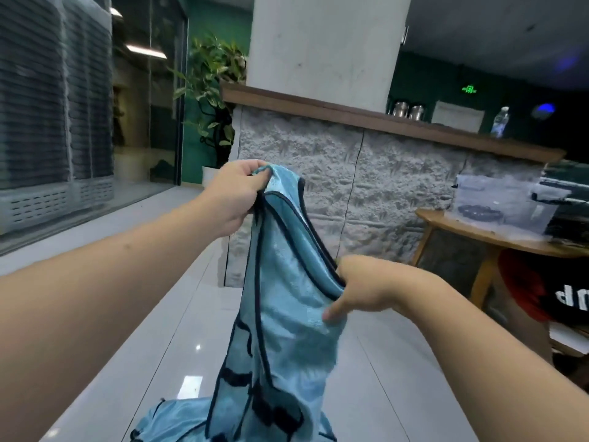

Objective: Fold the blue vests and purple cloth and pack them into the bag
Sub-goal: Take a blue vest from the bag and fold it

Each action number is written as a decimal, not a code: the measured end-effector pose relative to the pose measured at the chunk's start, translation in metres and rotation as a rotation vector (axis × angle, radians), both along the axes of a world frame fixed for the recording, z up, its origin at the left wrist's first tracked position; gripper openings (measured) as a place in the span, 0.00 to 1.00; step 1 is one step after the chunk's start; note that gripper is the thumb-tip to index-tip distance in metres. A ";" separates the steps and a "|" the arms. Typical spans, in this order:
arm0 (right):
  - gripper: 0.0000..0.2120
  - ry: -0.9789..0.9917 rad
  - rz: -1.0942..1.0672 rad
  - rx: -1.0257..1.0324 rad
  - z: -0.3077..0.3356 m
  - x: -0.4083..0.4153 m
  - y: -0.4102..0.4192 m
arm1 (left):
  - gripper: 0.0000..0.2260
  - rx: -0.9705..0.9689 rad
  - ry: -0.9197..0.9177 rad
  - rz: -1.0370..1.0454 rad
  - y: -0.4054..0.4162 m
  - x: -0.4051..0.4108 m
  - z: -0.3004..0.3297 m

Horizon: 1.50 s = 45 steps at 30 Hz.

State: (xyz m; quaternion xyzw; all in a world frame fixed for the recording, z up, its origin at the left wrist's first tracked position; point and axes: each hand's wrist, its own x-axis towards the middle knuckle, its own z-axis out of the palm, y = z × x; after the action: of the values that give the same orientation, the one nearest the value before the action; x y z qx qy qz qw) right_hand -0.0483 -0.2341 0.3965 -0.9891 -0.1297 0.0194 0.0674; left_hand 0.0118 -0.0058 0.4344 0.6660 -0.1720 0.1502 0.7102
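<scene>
Vest (pixel 280 314) fabric hangs in mid-air, its long axis running nearly straight down from the left hand (pixel 234 194) to the bottom edge of the view, where more blue cloth (pixel 172 419) lies bunched. The left hand holds the top of the vest, fingers (pixel 259 177) pinching one shoulder strap. The right hand (pixel 366 288) sits lower and to the right of the vest, fingers curled round the dark-trimmed armhole edge, thumb pressing the mesh. Since the left hand is the higher one and carries the hang, I judge the next move turns on bringing the right hand up level with it to spread the vest flat.

Beneath the vest is glossy tiled floor (pixel 153 330). Behind it stands a stone-faced counter (pixel 366 173); right of it, a wooden surface (pixel 478 232) bears a clear tub (pixel 497 199). Neither bag nor purple cloth is in view.
</scene>
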 end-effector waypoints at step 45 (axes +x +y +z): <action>0.13 0.300 0.020 0.873 -0.035 -0.032 0.009 | 0.06 0.291 0.409 0.076 0.032 -0.026 -0.075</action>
State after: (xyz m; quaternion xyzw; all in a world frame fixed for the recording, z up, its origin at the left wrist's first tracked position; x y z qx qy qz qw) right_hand -0.0800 -0.2248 0.3613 -0.8531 -0.1239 0.1066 0.4955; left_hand -0.0143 0.0260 0.3594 0.7838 -0.0192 0.0127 0.6205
